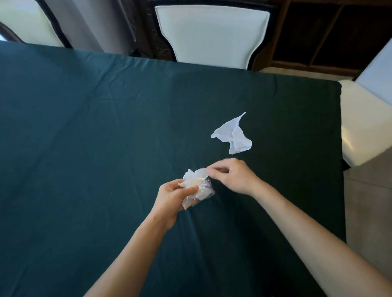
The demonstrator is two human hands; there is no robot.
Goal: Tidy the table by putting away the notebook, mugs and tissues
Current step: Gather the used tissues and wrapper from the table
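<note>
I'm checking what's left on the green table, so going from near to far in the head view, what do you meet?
Left hand gripping a crumpled tissue wad → right hand pinching the wad's top → loose tissue lying on the green tablecloth → white chair beyond the far edge.

Person, head view: two forearms and two hands. Left hand (172,194) and right hand (232,176): bare, no gloves, rings or other jewellery showing. Both forearms bare from the wrist to the bottom edge of the view, with no sleeve or cuff, no watch and no wristband. Fingernails too blurred to tell.
</note>
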